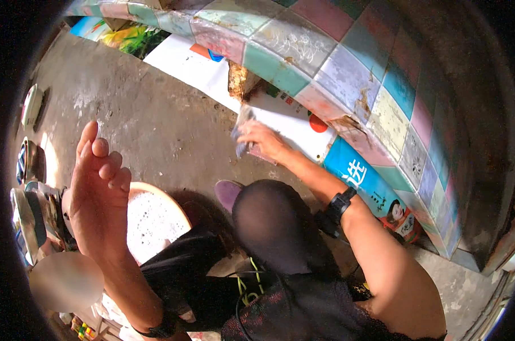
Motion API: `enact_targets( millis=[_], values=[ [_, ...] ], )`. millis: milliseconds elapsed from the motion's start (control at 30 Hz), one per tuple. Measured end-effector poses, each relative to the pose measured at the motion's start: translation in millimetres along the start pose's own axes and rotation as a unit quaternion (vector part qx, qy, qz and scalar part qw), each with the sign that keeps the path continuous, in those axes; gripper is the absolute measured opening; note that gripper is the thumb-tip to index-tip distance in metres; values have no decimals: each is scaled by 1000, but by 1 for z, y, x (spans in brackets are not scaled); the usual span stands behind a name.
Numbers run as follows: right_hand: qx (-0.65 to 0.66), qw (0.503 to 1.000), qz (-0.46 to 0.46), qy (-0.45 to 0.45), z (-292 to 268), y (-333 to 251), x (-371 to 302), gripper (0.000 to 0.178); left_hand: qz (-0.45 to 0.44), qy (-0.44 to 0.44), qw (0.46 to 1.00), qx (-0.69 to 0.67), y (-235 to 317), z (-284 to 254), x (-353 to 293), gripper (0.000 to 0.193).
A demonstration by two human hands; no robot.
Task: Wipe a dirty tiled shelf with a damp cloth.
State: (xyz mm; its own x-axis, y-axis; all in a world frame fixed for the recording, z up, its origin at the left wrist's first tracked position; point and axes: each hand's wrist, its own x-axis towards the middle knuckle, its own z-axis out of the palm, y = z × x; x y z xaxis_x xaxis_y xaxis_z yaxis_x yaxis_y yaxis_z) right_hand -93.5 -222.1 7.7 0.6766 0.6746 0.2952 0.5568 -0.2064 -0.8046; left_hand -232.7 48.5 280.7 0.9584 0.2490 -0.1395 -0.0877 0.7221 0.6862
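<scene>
Right hand (263, 141) is pressing a crumpled grey cloth (241, 132) against the white poster (280, 116) at 12 o'clock, just under the chipped lip of the tiled surface (325, 62); fingers are curled shut on the cloth. Left hand (98, 193) is hanging free at 9 o'clock above the round white stool (155, 219), fingers spread open, gripping nothing. Judging by grime along the tile edge and the blue panel (359, 176) at 3 o'clock sitting untouched, wiping is looking partway through, most of the frontage left.
</scene>
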Motion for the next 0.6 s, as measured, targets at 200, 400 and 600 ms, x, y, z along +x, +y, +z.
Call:
enact_targets(
  millis=[200, 400, 600],
  values=[
    [-15, 991, 123, 55, -72, -41, 1, 48, 26, 27, 999, 23, 0, -2, -10, 37],
    [343, 886, 304, -69, -112, -12, 8, 49, 44, 99, 992, 68, 10, -4, -16, 35],
    [-118, 888, 431, 107, -125, 89, -2, 41, 25, 100, 992, 68, 5, -2, -14, 34]
  ],
)
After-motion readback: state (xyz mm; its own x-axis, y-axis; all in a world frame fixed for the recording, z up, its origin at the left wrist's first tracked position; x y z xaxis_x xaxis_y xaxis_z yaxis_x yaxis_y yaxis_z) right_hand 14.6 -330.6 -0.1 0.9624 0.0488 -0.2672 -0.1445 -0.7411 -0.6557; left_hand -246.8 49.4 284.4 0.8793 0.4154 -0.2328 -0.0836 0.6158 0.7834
